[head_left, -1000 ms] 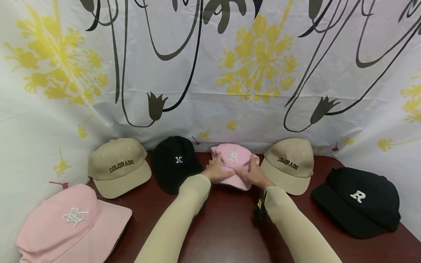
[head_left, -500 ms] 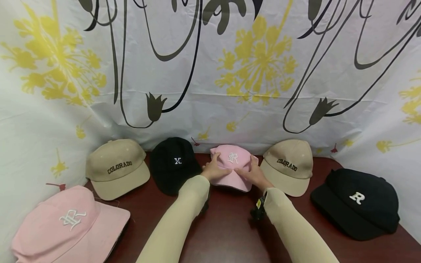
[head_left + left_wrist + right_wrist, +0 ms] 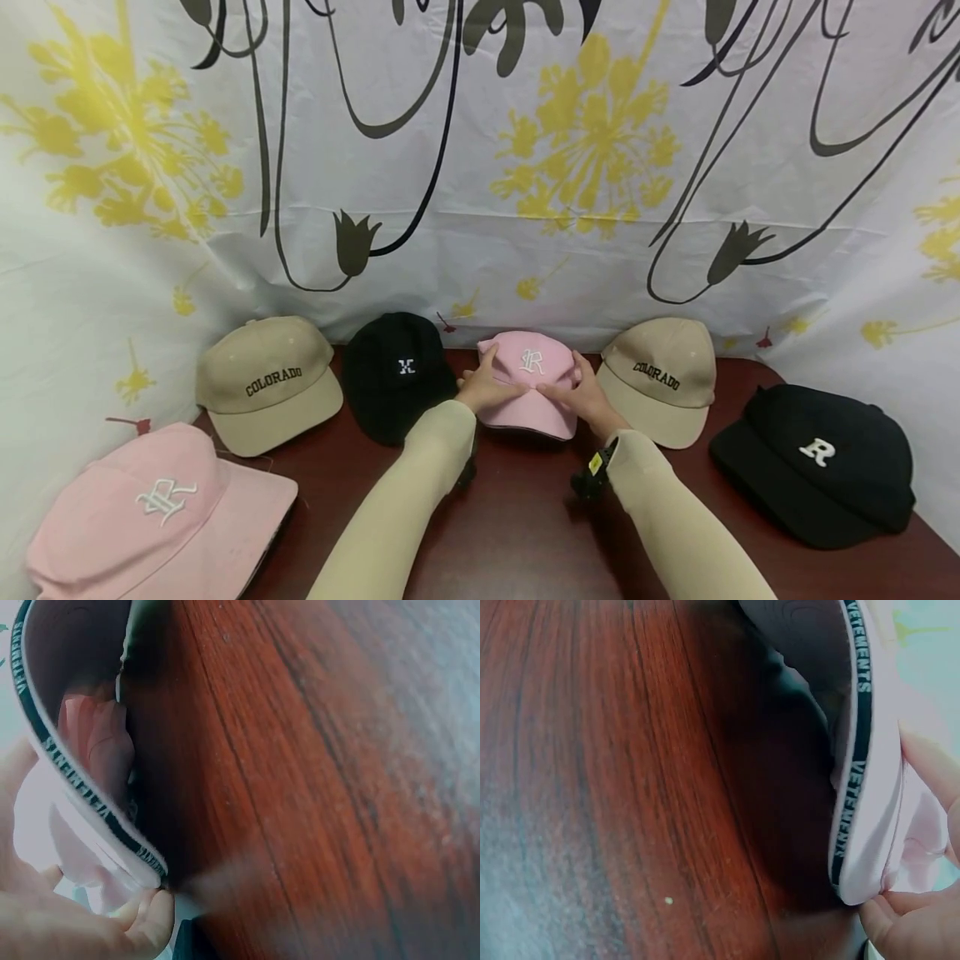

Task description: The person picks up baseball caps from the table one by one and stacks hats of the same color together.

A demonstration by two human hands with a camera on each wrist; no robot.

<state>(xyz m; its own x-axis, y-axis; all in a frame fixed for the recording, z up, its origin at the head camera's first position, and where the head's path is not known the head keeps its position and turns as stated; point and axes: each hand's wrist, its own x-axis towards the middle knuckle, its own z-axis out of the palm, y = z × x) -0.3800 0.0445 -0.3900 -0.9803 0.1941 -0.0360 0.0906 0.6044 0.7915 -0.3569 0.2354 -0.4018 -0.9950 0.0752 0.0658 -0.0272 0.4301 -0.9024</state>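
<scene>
A pink baseball cap (image 3: 531, 415) with a white letter on its crown sits in the middle of the back row, brim toward me. My left hand (image 3: 482, 388) holds its left side, thumb over the brim and fingers up along the crown. On the opposite side my right hand (image 3: 590, 402) grips it the same way, and both thumb tips nearly meet at the brim seam. The wrist views show the cap's underside, with a black lettered band (image 3: 82, 791) along the edge. Fingertips of the left hand (image 3: 154, 919) and right hand (image 3: 881, 919) pinch the brim's corners.
Beige COLORADO caps (image 3: 273, 387) stand at left and right (image 3: 660, 383) of the row. A black cap (image 3: 401, 400) is close beside my left hand. A larger pink cap (image 3: 150, 517) lies front left, another black cap (image 3: 817, 467) front right. Behind hangs a patterned white cloth (image 3: 465, 183).
The head view has shifted slightly. My right hand's fingers have eased a little outward along the crown's right side; both hands stay on the pink cap.
</scene>
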